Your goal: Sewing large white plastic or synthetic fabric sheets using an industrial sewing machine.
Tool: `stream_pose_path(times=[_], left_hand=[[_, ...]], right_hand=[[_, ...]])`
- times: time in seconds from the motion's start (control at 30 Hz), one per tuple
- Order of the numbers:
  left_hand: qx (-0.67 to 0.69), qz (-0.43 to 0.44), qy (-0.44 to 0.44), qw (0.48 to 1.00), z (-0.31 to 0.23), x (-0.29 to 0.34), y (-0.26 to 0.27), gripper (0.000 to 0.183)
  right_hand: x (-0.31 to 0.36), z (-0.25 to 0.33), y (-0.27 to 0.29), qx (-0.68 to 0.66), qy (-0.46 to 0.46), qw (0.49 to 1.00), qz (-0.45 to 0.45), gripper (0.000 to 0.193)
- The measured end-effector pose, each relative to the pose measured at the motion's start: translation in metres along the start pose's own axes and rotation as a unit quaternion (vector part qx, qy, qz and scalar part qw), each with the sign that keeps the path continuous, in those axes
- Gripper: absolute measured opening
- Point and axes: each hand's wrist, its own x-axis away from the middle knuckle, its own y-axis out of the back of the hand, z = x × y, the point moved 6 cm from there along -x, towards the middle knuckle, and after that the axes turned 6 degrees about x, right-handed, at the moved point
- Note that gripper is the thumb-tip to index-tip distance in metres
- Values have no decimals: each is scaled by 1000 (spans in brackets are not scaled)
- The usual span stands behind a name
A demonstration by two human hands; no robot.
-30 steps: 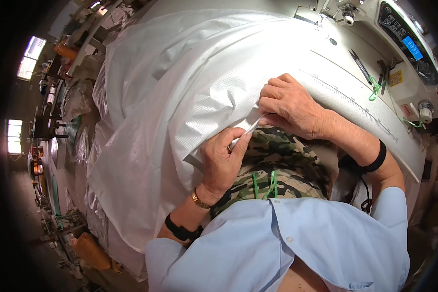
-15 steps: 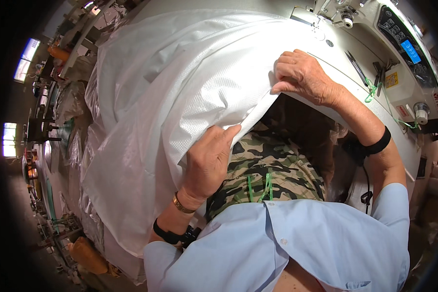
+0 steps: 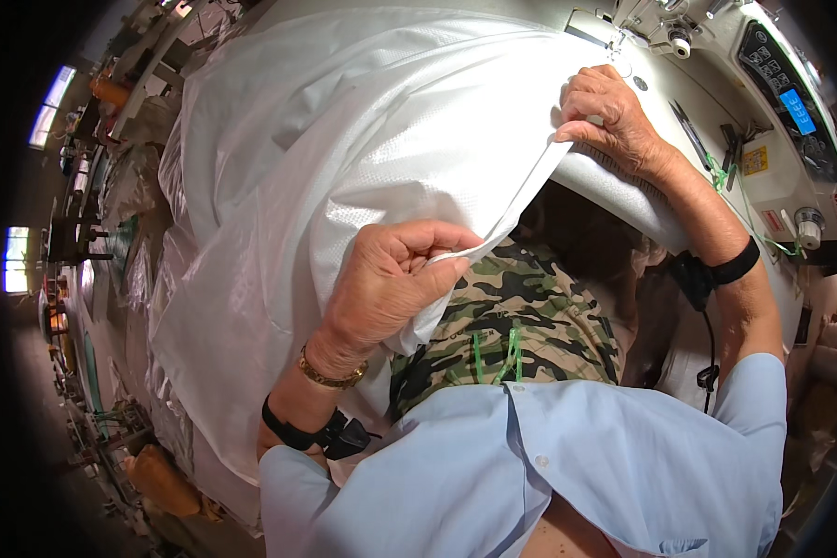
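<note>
Two bare hands on one white cloth (image 3: 418, 139), clock taken from the middle of the wearer's view. Left hand (image 3: 377, 284), just off centre toward 9 o'clock: thumb and fingers pinch the cloth's narrow edge. Right hand (image 3: 614, 116), between 1 and 2 o'clock: fingers curled in, thumb pressed on the same edge farther up. Edge runs fairly straight between the two grips. Cloth fans out from 8 o'clock round to 1, heaped in loose folds, brightly lit near the top. Sewing machine (image 3: 790, 177) at 2 o'clock, with a control panel (image 3: 781, 93) and a lit blue screen. Slim dark tool (image 3: 686, 130) lies on the machine table beyond the right wrist, green thread (image 3: 719, 173) near its lower end. Camouflage fabric (image 3: 530, 307) over the lap, toward 4 o'clock, green cords (image 3: 514, 352) on it. Light-blue shirt (image 3: 614, 456) fills 5 to 6 o'clock. Gold-toned watch (image 3: 332, 370) on left wrist, black strap (image 3: 739, 262) on right forearm. Orange-brown bundle (image 3: 163, 479) at 8 o'clock; bright window (image 3: 16, 260) at 9. Clutter along that side too dim to sort.
</note>
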Motion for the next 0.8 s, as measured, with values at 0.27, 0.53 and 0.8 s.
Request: stream_pose_path(times=[0.27,0.53,0.8], left_hand=[[-59,-31,-32,997,0,5,12,24],[-293,-16,-158,943,-4,5,11,25],[-352,40,-250,901,8,1,-23,21]], right_hand=[[2,-25,-3,-59,-57,997,12,44],[4,-54,-1,66,-46,996,34,51],[8,-43,4,175,-108,979,-10,46]])
